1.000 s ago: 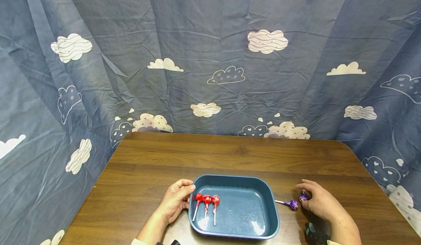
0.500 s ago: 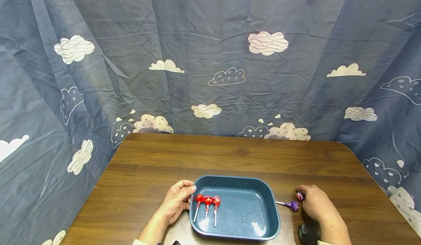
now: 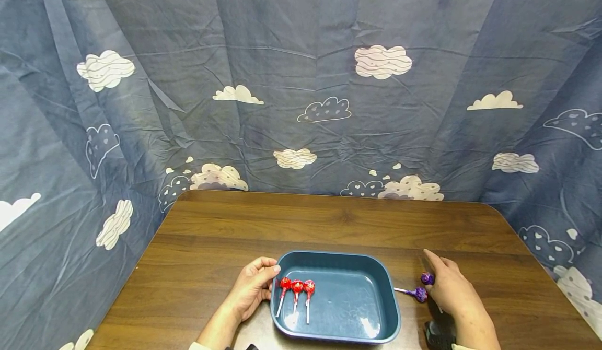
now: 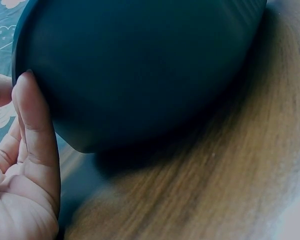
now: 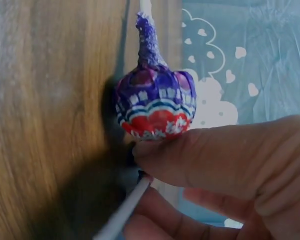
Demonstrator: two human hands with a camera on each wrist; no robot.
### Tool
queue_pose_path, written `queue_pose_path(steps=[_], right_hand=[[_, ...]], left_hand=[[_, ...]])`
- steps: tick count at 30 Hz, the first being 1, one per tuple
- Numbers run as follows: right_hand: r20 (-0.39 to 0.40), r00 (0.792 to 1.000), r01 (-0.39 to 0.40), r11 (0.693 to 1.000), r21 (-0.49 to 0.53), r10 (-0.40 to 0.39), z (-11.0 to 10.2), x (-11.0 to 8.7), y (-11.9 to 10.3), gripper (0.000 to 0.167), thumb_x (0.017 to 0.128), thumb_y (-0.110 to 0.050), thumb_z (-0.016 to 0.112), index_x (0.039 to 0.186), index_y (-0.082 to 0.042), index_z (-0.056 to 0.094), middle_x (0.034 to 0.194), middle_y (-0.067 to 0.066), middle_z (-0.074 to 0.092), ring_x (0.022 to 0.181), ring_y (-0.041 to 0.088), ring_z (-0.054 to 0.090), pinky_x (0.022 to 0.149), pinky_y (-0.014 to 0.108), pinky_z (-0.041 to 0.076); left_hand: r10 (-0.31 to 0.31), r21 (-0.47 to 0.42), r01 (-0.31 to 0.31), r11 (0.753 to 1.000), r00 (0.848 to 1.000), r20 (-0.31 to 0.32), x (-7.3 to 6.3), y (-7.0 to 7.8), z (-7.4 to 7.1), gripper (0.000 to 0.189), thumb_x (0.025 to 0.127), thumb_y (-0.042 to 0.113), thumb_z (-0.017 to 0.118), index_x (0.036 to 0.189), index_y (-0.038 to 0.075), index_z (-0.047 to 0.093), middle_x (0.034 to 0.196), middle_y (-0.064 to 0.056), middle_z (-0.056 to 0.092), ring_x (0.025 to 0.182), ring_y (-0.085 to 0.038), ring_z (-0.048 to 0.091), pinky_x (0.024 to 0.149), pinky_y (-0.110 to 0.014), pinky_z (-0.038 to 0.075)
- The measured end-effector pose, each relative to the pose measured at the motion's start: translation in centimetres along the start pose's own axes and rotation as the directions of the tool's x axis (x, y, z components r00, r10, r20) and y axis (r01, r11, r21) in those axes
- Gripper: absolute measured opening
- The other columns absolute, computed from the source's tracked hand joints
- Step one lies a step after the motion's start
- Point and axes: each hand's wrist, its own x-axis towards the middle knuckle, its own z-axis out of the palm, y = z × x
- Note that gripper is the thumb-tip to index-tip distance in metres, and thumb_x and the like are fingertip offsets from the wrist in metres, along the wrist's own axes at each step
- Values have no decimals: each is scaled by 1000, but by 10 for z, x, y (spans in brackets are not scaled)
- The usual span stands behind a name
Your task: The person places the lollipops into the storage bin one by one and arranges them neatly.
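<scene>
My left hand grips the left rim of a blue plastic tray, its thumb on the rim and its fingers outside. Three red-wrapped lollipops lie side by side at the tray's left end, sticks toward me. Right of the tray, a purple-wrapped lollipop lies with its white stick pointing at the tray wall. My right hand holds a second purple lollipop just beyond it, index finger stretched forward. In the right wrist view, the thumb hides that lollipop's neck, and its white stick slants out below.
The brown wooden table reaches back to a grey-blue cloud-print curtain, which also hangs at both sides. A dark wrist device sits under my right wrist.
My right hand has shifted slightly left, and its index finger has stretched forward off the second purple lollipop, whose head has turned to show more purple. My left hand and the tray stay put.
</scene>
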Motion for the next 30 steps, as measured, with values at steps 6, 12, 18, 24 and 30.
queue_pose_path(steps=[6,12,18,24,30], right_hand=[[-3,1000,13,1000,11,-13,1,1,-1,79,78,-3,76,147,1,37,135,47,43,120,65,50,91,73,48],[-35,997,66,998,20,-65,-1,3,3,61,78,-7,78,132,7,53,113,36,65,110,57,60,92,67,50],[-16,999,51,997,57,-50,-2,6,11,49,81,-11,78,124,4,61,106,27,72,101,52,67,87,66,52],[-37,999,34,996,83,-31,0,6,16,42,84,-9,74,123,2,63,110,26,73,103,52,67,86,66,52],[-54,998,37,995,97,-32,-1,6,17,40,84,-8,73,122,0,64,108,25,74,102,52,67,84,65,52]], left_hand=[[0,2,0,1000,1000,4,0,0,0,14,96,13,64,106,13,55,76,8,61,58,-4,56,52,-20,51],[1,-4,-1,1000,1000,6,0,0,0,14,96,12,64,106,13,54,76,8,61,58,-4,56,52,-19,51],[0,-5,0,1000,1000,4,0,0,0,14,96,12,64,106,12,54,76,8,61,58,-4,56,52,-20,51],[0,-7,0,1000,1000,2,0,0,1,14,96,11,63,106,12,54,77,8,62,59,-4,57,52,-20,51],[1,-5,-1,1000,1000,-1,0,1,1,14,96,11,64,106,12,54,78,8,62,59,-4,57,52,-19,51]])
